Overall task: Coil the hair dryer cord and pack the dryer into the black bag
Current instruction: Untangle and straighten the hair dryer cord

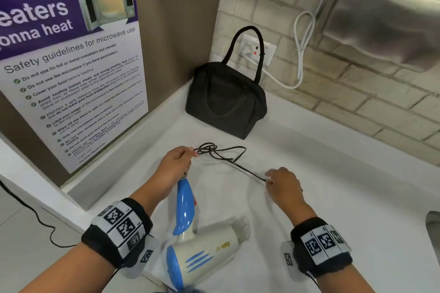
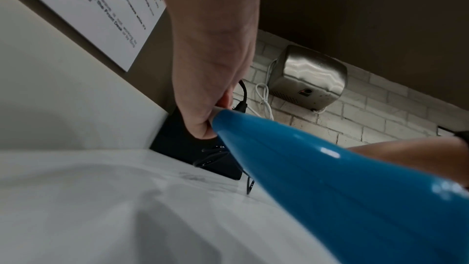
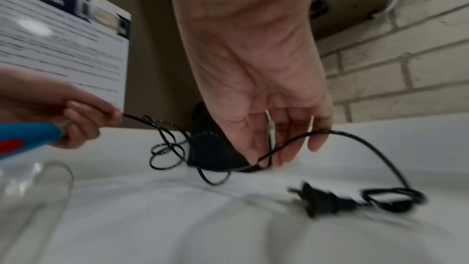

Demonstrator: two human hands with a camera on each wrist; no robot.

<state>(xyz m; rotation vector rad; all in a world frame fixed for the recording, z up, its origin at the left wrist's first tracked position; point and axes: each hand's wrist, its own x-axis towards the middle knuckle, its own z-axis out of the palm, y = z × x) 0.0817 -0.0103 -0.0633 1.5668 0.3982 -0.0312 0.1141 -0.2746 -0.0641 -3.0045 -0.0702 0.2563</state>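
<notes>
In the middle of the frame, the cord (image 1: 238, 164) runs slantwise between both hands: left hand (image 1: 177, 162) pinches its tangled end, right hand (image 1: 282, 184) pinches it lower right.

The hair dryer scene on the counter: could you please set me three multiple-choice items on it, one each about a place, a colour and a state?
1. Where does the black bag stand?
A. in the counter's back corner
B. on the floor
C. on the dryer

2. What colour is the hair dryer handle?
A. red
B. blue
C. green

3. How is the cord now?
A. neatly coiled
B. in loose tangled loops
C. inside the bag

Answers:
1 A, it stands by the wall socket.
2 B, the left hand grips its blue end.
3 B, it runs slack from there to the right hand, the plug lying on the counter.
</notes>
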